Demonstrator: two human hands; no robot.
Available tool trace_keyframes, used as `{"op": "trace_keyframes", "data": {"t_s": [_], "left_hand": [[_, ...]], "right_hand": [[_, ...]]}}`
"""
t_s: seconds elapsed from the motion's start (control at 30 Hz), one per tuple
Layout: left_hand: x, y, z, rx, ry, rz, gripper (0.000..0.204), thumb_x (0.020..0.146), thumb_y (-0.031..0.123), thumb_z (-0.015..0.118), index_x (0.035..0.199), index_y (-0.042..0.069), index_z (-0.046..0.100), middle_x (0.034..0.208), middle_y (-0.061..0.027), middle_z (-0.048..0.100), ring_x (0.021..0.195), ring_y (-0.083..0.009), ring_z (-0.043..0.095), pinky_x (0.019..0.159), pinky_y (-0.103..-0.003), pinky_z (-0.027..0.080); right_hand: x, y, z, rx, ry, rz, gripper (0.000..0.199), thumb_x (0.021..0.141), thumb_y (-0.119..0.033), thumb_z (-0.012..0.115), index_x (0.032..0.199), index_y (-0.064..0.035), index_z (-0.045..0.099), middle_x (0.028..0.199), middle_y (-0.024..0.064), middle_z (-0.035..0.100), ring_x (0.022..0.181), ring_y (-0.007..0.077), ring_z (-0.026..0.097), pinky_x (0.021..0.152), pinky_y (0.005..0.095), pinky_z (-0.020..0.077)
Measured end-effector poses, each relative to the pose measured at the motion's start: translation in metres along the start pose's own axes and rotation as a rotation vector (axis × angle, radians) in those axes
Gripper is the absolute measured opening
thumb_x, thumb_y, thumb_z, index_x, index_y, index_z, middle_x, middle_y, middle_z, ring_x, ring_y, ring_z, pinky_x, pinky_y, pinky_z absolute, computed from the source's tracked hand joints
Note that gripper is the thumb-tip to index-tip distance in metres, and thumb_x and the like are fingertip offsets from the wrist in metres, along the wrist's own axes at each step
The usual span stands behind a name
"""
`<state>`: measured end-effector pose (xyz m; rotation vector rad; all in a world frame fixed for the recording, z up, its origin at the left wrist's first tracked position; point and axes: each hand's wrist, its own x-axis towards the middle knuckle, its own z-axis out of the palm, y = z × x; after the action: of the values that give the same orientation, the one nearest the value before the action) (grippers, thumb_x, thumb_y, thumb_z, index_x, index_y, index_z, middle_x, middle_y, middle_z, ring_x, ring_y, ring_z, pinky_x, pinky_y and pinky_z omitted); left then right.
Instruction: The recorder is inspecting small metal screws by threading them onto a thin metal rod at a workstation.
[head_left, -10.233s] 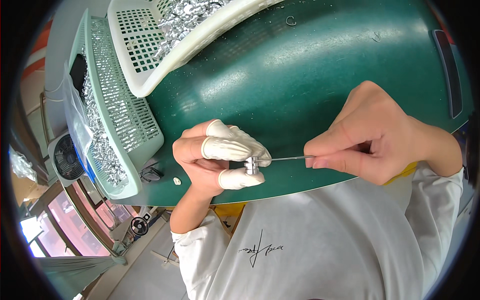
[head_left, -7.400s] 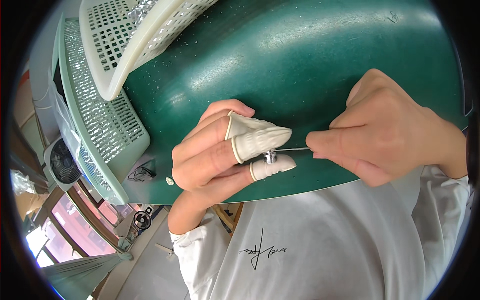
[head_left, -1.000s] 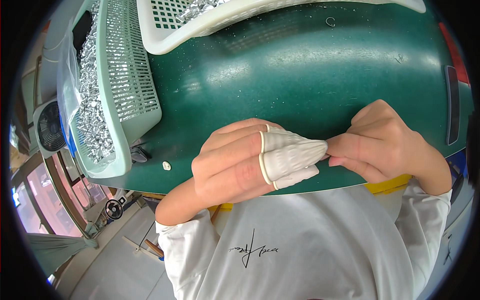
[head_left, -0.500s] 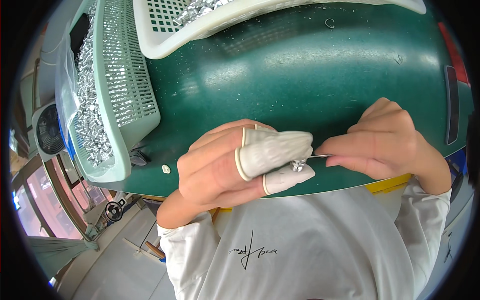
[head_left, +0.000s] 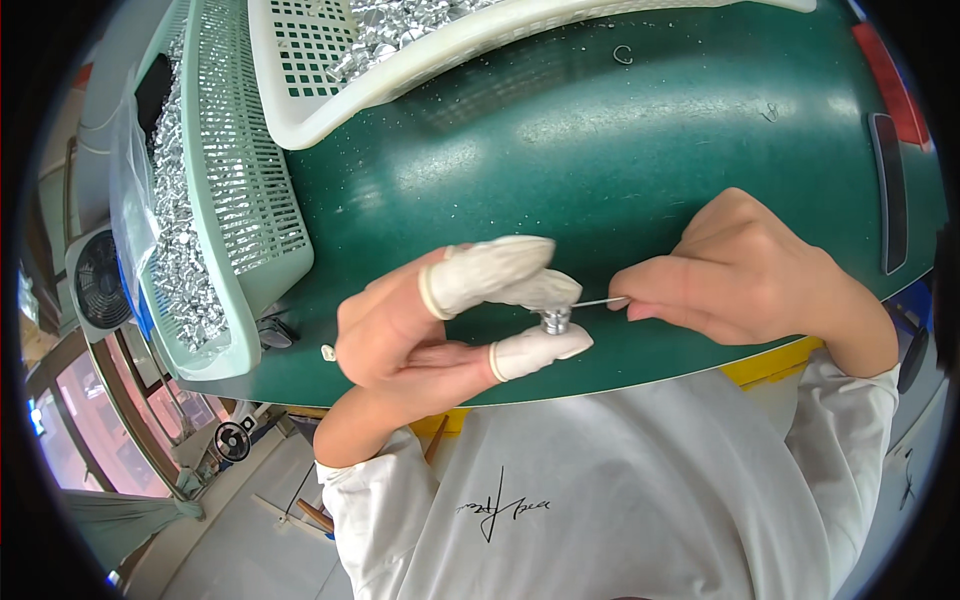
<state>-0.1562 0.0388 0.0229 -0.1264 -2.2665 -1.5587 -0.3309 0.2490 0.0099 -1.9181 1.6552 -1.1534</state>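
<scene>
Windows (head_left: 112,408), a grey-green curtain (head_left: 125,535) and a black fan (head_left: 100,265) off to the left, past the green table (head_left: 480,190). Head cam, matches what I see from here: left hand (head_left: 395,330) at the table's near edge, white finger covers (head_left: 485,275) on its thumb and fingers. Its grip is closed on a small silver part (head_left: 556,321), pinched between covered thumb and fingers. Right hand (head_left: 735,285) is bare, grip pinching a thin metal rod (head_left: 598,301). Rod points left at the part's top; can't tell the exact contact, a finger cover is in the way. White basket (head_left: 268,90) at far left of table, silver pieces (head_left: 400,30) inside. Pale green basket (head_left: 285,250) next to it, also loaded, clear plastic bag (head_left: 135,210) at its outer side. Small dark hooked bit (head_left: 616,52) lies well beyond the hands. Dark flat slab (head_left: 887,190) at the right edge, near a red item (head_left: 890,85).
</scene>
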Motion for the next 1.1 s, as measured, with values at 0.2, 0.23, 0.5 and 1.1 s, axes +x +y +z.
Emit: {"op": "trace_keyframes", "data": {"t_s": [0.2,0.23,0.5,1.1], "left_hand": [[0.005,0.003,0.003,0.062,-0.183,0.093,0.062,0.065,0.0,0.095,0.118,-0.005,0.064,0.088,-0.0209,0.076,0.073,-0.028,0.074,0.067,-0.036,0.06],[0.006,0.0,0.003,0.032,-0.092,0.116,0.055,0.069,0.001,0.094,0.116,-0.007,0.067,0.087,-0.0201,0.076,0.072,-0.0265,0.074,0.066,-0.034,0.06],[0.004,-0.001,0.0,-0.006,-0.149,0.035,0.067,0.065,-0.005,0.094,0.124,-0.004,0.061,0.093,-0.024,0.074,0.08,-0.0288,0.075,0.068,-0.038,0.063],[-0.004,-0.011,0.001,0.024,0.002,0.046,0.056,0.07,-0.006,0.091,0.118,-0.003,0.062,0.087,-0.0203,0.074,0.076,-0.0269,0.073,0.067,-0.038,0.061]], "right_hand": [[-0.001,-0.005,0.001,-0.095,-0.136,-0.032,0.017,0.09,-0.017,0.078,0.102,-0.0054,0.073,0.059,0.0006,0.062,0.041,0.0165,0.052,0.041,0.0305,0.0362],[-0.002,-0.005,0.001,-0.074,-0.115,-0.01,0.018,0.09,-0.018,0.078,0.102,-0.006,0.073,0.058,-0.0005,0.061,0.041,0.0159,0.053,0.04,0.0297,0.0362],[0.002,-0.006,-0.004,0.011,0.094,0.103,0.023,0.079,-0.008,0.083,0.099,-0.0088,0.072,0.057,-0.0043,0.057,0.042,0.0095,0.052,0.04,0.0249,0.0367],[0.0,-0.002,-0.004,0.093,0.237,0.05,0.015,0.075,0.003,0.078,0.084,-0.0069,0.071,0.055,-0.0034,0.056,0.04,0.0098,0.05,0.039,0.0253,0.0366]]}}
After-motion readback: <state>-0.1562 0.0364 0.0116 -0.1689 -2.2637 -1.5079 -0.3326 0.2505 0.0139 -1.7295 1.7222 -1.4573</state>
